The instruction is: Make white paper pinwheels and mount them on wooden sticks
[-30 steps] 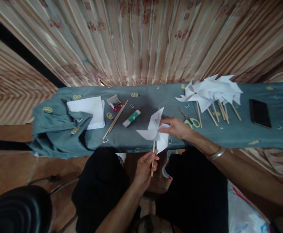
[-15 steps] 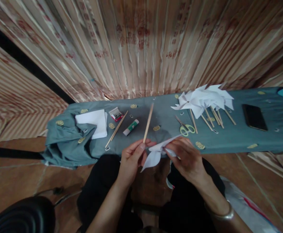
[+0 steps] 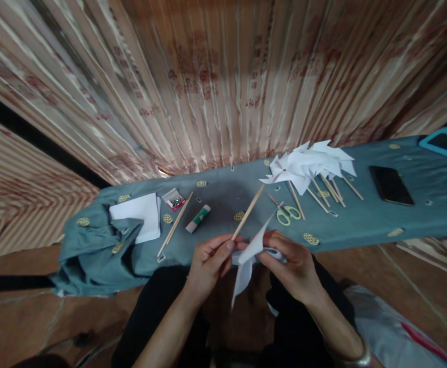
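My left hand (image 3: 212, 260) is closed round the lower end of a thin wooden stick (image 3: 248, 212), which points up and to the right. In my right hand (image 3: 290, 263) is a white paper pinwheel (image 3: 252, 251), pinched near its middle with the blades turned edge-on. The stick's lower end lies close to the pinwheel, but fingers hide whether they touch. Beyond my right hand, green-handled scissors (image 3: 287, 214) rest on the cloth. A glue stick (image 3: 198, 219) lies beyond my left hand.
On the cloth-covered table (image 3: 223, 199) are folded white paper (image 3: 148, 217), a small box of pins (image 3: 173, 199) and loose wooden sticks (image 3: 175, 225). Several finished pinwheels (image 3: 311, 163) lie at the right, then a phone (image 3: 391, 185) and a blue-framed device (image 3: 445, 143).
The stick has tilted further right. My right hand has turned the pinwheel, so its blades now stand more upright. The whole view has shifted slightly.
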